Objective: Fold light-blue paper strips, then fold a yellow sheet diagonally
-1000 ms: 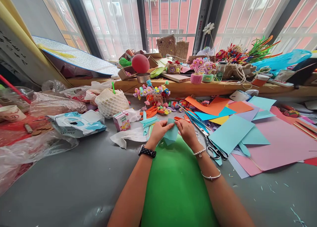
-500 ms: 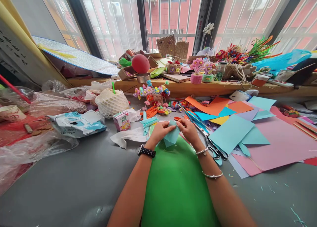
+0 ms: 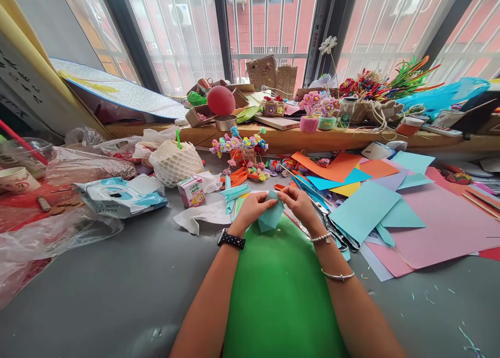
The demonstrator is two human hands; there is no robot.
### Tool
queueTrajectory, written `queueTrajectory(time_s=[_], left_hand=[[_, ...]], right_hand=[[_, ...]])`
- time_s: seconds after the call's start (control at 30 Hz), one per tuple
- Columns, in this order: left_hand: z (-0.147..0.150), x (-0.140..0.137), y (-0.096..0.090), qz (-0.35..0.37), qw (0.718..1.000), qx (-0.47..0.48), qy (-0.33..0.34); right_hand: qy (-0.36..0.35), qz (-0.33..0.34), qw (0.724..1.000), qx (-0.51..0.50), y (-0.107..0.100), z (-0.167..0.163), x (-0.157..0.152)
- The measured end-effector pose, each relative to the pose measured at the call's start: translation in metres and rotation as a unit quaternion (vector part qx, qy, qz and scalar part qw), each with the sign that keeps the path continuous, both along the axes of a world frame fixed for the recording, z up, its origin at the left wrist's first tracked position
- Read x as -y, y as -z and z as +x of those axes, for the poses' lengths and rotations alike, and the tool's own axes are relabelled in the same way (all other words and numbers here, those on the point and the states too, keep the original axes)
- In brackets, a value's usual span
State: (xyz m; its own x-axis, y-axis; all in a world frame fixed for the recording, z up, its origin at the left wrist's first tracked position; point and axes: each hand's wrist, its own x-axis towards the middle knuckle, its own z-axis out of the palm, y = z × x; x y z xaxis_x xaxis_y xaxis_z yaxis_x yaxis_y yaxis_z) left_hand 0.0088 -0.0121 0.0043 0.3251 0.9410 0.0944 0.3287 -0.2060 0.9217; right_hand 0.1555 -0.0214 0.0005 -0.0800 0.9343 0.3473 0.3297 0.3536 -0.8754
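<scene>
Head view shows a small piece of turquoise paper (image 3: 271, 218), matte and creased into angled facets with a pointed lower end, held up between two bare hands over a smooth, glossy green surface (image 3: 285, 295). The left hand (image 3: 252, 210) is curled nearly closed around the paper's left side, thumb laid flat across its face; the right hand (image 3: 299, 206) is drawn into a pinch, thumb and forefinger at the paper's upper right edge. Just beside the left hand lie folded turquoise strips (image 3: 235, 191) and a crumpled white tissue (image 3: 205, 215); farther left stand a small pink carton (image 3: 192, 192), a round fruit in white foam netting (image 3: 175, 162) and a crinkled wipes pack (image 3: 121, 195). Close by the right wrist, metal scissors (image 3: 344, 238) lie partly hidden by the arm, crowding that side together with flat, straight-edged turquoise sheets (image 3: 365, 210) and a broad pink sheet (image 3: 445, 238). Beyond the hands, fuzzy multicoloured flowers (image 3: 240, 147) cluster before the wooden ledge (image 3: 156, 134). Compared with a second ago, the right wrist has shifted slightly outward, covering more of the scissors' handles, and the paper leans a little more to the right.
</scene>
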Motion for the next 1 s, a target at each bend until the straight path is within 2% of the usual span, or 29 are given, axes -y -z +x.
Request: queueTrajectory(time_s=[0.13, 0.27, 0.33, 0.4, 0.53, 0.57, 0.63, 0.8, 0.93, 1.0], left_hand=[[0.0, -0.002, 0.002, 0.0, 0.998, 0.058, -0.036], [-0.002, -0.007, 0.003, 0.004, 0.97, 0.16, -0.185], [-0.003, -0.007, 0.001, -0.023, 0.954, 0.19, -0.231], [-0.002, -0.005, -0.002, -0.049, 0.955, 0.2, -0.212], [0.003, 0.002, -0.006, -0.093, 0.979, 0.167, -0.068], [0.004, 0.002, -0.005, -0.097, 0.981, 0.158, -0.051], [0.005, 0.003, -0.004, -0.092, 0.983, 0.146, -0.056], [0.003, -0.001, 0.0, -0.055, 0.975, 0.191, -0.1], [0.001, -0.003, 0.001, -0.056, 0.962, 0.245, -0.107], [0.001, -0.003, 0.001, -0.057, 0.959, 0.252, -0.12]], right_hand=[[0.029, -0.006, 0.998, -0.064, 0.004, 0.0, -0.002], [0.075, -0.031, 0.977, -0.197, 0.008, 0.001, -0.005], [0.072, -0.049, 0.964, -0.252, 0.007, 0.0, -0.005], [0.062, -0.07, 0.952, -0.292, 0.005, -0.002, -0.004], [0.025, -0.105, 0.936, -0.335, 0.005, -0.008, -0.001], [0.014, -0.113, 0.935, -0.335, 0.005, -0.009, -0.001], [0.003, -0.118, 0.943, -0.311, 0.007, -0.011, -0.001], [-0.004, -0.057, 0.989, -0.135, 0.008, -0.013, 0.0], [-0.048, -0.035, 0.998, -0.021, 0.007, -0.01, 0.0], [-0.021, -0.013, 1.0, -0.006, 0.006, -0.008, 0.0]])
